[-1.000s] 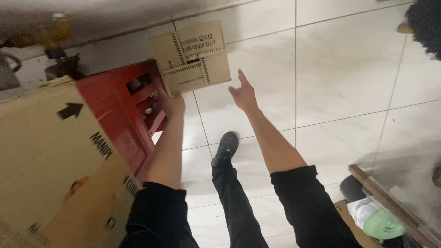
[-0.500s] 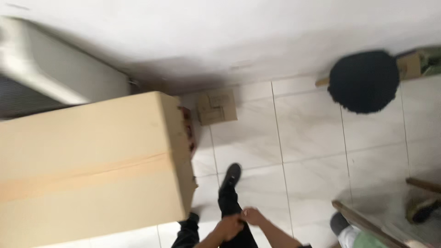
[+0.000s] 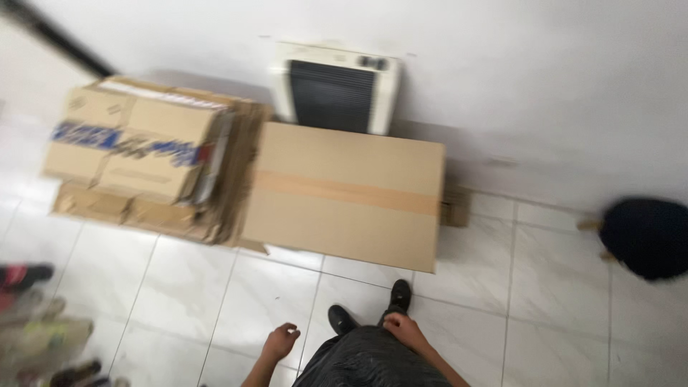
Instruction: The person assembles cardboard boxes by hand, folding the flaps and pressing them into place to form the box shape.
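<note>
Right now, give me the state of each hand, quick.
Left hand: fingers loosely curled, holding nothing, hanging beside the leg.
Right hand: empty, resting against the dark trousers.

At far left we see a stack of flattened cartons (image 3: 143,158) on the white tiled floor (image 3: 545,315). Against the white wall (image 3: 537,86) stands a pale appliance with a dark grille (image 3: 335,86). At right is a dark round object (image 3: 645,236), and at near left some blurred clutter (image 3: 43,337).

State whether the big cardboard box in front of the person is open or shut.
Shut. The big cardboard box has its flaps flat, and a tape strip runs across the top.
</note>
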